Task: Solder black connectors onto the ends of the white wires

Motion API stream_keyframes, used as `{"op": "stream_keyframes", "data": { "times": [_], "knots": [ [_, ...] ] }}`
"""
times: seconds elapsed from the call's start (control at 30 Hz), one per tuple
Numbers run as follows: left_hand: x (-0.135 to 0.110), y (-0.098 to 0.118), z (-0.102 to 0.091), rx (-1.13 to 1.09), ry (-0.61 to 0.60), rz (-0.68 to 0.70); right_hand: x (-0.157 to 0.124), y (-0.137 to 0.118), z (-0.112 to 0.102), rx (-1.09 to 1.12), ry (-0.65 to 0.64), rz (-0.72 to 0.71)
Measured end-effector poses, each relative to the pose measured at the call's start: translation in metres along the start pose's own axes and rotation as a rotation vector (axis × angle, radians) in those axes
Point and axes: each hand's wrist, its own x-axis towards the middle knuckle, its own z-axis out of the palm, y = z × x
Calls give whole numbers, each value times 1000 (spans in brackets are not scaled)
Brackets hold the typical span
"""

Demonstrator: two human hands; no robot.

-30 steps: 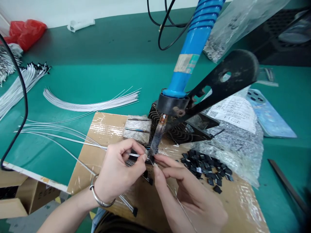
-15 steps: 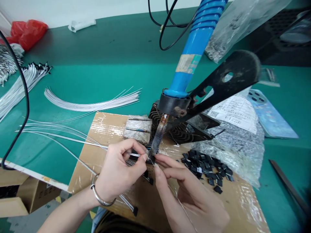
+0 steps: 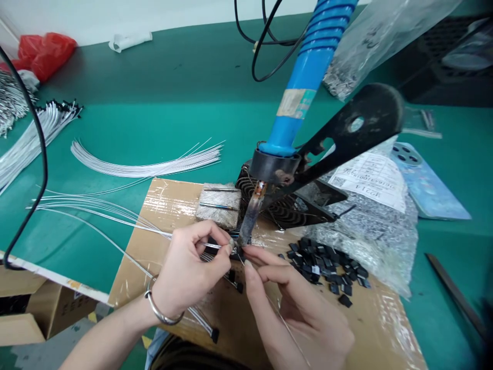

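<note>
Left hand (image 3: 192, 272) pinches white wires (image 3: 165, 235) between thumb and forefinger, their ends at the tip (image 3: 249, 218) of the soldering iron (image 3: 304, 77); through my distant view I cannot tell whether wires and tip touch. Right hand (image 3: 296, 303) grips a thin metallic wire (image 3: 288, 331) in its fingertips, feeding up toward the same spot (the tail of it runs down across the palm). Against the frame half a second ago, I see both pinches unchanged, yet the right hand's heel sits slightly further left, and the broad end of the black bracket (image 3: 358, 123) shows a touch further left and lower. Black pieces (image 3: 319, 259) lie in the same pile on the cardboard sheet (image 3: 175, 192), right of the work, and the fibrous pad (image 3: 215, 198) stays put beyond the left hand, two metal rods (image 3: 219, 206) across it.
</note>
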Motion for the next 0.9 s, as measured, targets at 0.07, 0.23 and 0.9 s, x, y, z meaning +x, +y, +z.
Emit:
{"op": "stream_keyframes", "data": {
  "times": [0.07,0.23,0.9],
  "knots": [
    [-1,-2,0,17,-12,-4,0,0,-2,13,-13,9],
    [-8,-12,-5,124,-59,17,5,7,-18,35,103,104],
    [-25,-70,-55,828,-319,637,-34,48,-31,132,-148,367]
  ]
}}
